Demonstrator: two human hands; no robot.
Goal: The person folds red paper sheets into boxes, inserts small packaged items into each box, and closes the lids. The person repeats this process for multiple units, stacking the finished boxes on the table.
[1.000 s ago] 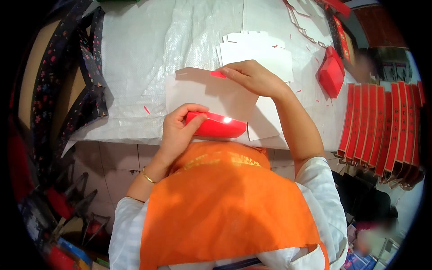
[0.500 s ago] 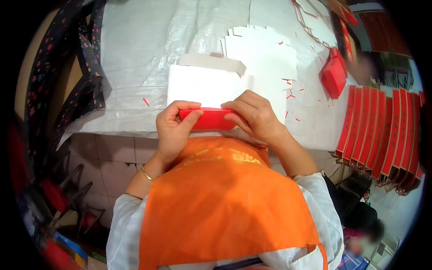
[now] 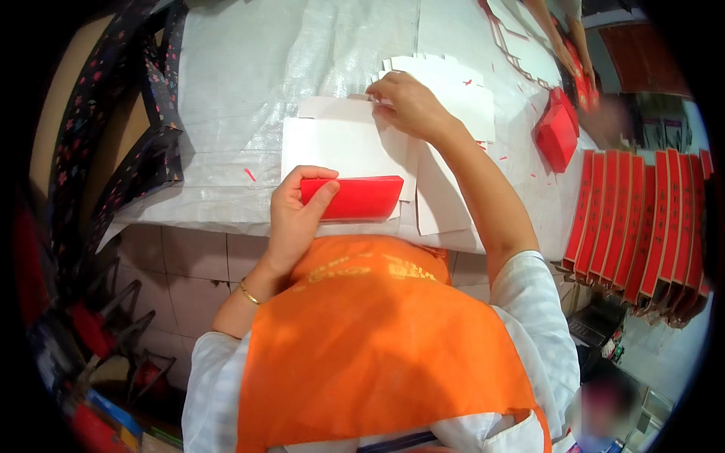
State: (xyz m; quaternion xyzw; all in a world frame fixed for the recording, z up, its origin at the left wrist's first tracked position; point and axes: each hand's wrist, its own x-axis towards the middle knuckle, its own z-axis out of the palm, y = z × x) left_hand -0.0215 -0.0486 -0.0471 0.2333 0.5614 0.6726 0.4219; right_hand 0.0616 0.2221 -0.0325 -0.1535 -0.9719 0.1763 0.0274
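Head view: left hand [image 3: 296, 215] pinches a flat red rectangular card sleeve [image 3: 355, 198] at the near edge of the white woven table cover [image 3: 249, 75]; right hand [image 3: 408, 106] fingers press on a stack of white die-cut cardboard sheets [image 3: 453, 90] farther back

The head camera is looking steeply down from above the person's own chest; it is facing forward over the orange apron [image 3: 377, 347] toward the white-covered table [image 3: 249, 83]; the apron is filling the lower frame, very near the lens; the table edge is lying close beyond it; the fisheye is bending the rim, taking in the tiled floor [image 3: 181, 279] at left and red folded boxes [image 3: 642, 226] at right; only this one view is showing.
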